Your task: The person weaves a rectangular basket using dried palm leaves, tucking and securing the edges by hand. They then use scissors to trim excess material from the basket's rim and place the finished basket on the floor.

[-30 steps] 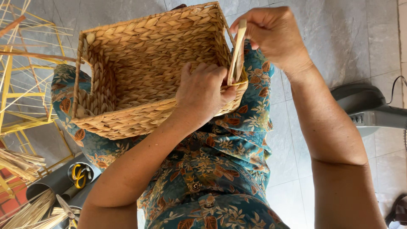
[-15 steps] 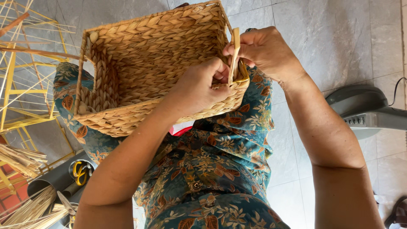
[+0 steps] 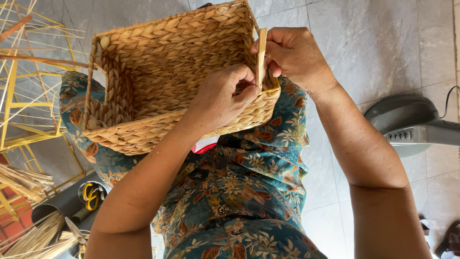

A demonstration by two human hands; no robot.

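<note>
floor [image 3: 364, 43]: grey tiles; grey fan base [image 3: 412, 124] at right.
basket [image 3: 163, 72]: rectangular woven, resting on lap over floral dress [image 3: 239, 192], open side toward camera.
left hand [image 3: 223, 98]: on near rim, fingers pinched at the strip's base, likely gripping weave.
right hand [image 3: 292, 52]: fingers clenched around strip.
strip [image 3: 261, 55]: flat pale fibre, upright at basket's right corner.
scissors [image 3: 90, 195]: yellow-handled, bottom left.

A home weaving workshop: yellow wire frames [image 3: 19, 96] at nine o'clock, reed bundles [image 3: 28, 240] at seven, tiled floor [image 3: 373, 43] at two.
</note>
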